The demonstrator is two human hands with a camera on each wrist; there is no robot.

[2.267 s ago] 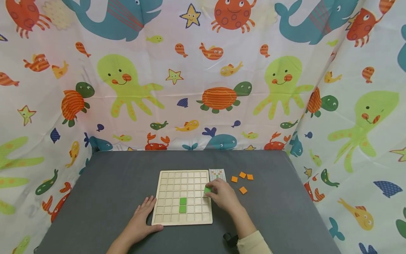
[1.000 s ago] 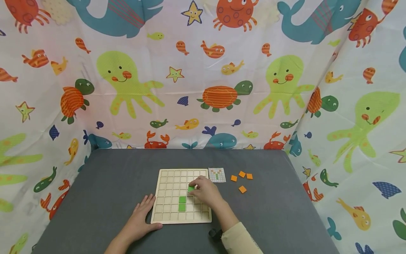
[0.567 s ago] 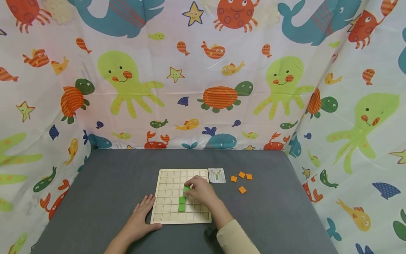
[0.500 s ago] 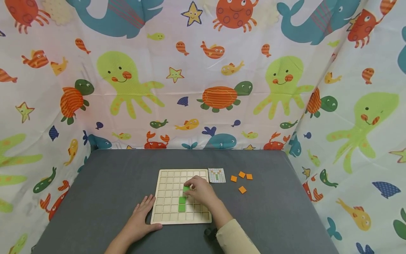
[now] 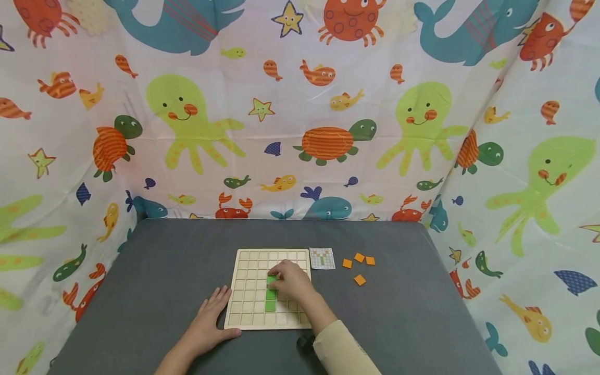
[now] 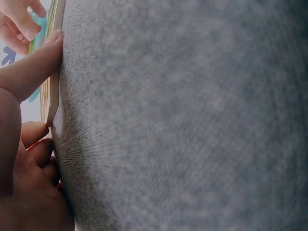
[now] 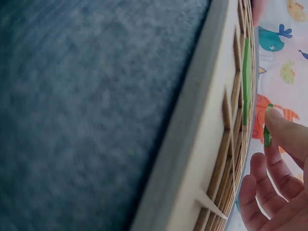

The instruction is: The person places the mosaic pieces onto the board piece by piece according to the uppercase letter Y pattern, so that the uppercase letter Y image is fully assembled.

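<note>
A pale wooden grid board (image 5: 248, 271) lies on the grey table. My right hand (image 5: 292, 281) is over its middle, pinching a green square tile (image 5: 271, 279) between thumb and index finger. In the right wrist view that tile (image 7: 267, 137) is edge-on and above the board. Two green tiles (image 5: 270, 306) lie in neighbouring cells of one column, just nearer than the pinched one. At the board's front left corner rests my left hand (image 5: 208, 323), its fingers spread along the left side and the thumb on the front edge.
A small printed card (image 5: 322, 259) with a coloured grid pattern lies at the board's back right corner. Several orange square tiles (image 5: 359, 280) are scattered to its right. Behind the table hangs a sea-animal curtain (image 5: 276, 140). A black object (image 5: 305, 344) shows beside the right sleeve.
My right hand has carried the green tile leftward from the board's right edge to the column of the two placed green tiles. The left hand has stayed at the corner.
</note>
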